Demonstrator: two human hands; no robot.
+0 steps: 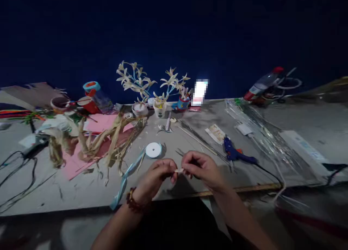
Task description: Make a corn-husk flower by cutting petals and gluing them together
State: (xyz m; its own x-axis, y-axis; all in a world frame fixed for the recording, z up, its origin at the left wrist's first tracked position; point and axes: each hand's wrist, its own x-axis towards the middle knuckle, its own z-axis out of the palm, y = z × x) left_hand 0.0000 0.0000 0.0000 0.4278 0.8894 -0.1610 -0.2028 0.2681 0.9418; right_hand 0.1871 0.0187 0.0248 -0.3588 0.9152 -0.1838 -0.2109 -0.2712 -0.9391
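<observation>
Craft bench, dimly lit, dark blue wall behind. Grey table point(190, 141) strewn with dried husks point(108, 141), ribbon spool point(153, 150), blue glue gun point(236, 154), pink paper point(98, 123). Finished husk flowers point(136, 79) stand in small pots along the back edge.

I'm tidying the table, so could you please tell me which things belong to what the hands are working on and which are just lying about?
In hand:
left hand
right hand
small pale strip, pinched between both

Lying about:
ribbon spool
blue glue gun
dried husks
pink paper
flower pots
</observation>
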